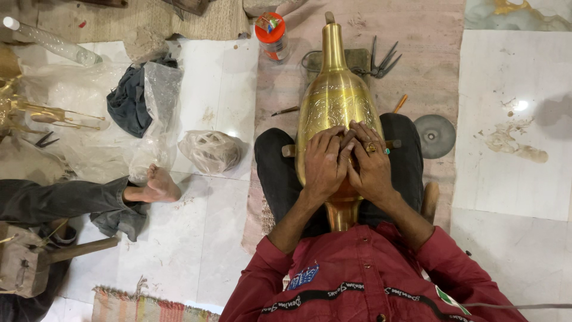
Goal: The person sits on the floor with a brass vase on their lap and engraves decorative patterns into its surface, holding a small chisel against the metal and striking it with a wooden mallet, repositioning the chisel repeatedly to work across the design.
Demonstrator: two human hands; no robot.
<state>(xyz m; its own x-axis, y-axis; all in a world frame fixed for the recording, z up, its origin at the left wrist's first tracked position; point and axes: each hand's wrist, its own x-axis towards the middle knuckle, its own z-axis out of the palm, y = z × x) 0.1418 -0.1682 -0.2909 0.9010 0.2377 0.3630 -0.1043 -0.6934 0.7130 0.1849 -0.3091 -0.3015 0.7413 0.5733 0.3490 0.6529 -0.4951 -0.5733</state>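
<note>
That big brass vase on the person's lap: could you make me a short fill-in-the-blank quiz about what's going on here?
1. Both hands, left hand and right hand, rest on a brass vase whose colour is ____.
2. The ring sits on a finger of the ____ hand.
3. The jar beyond the vase has a lid coloured ____.
4. The bare foot of another person lies to the wearer's ____.

Missing words: golden; right; orange; left

Glossy engraved brass vase point(336, 98)
</note>
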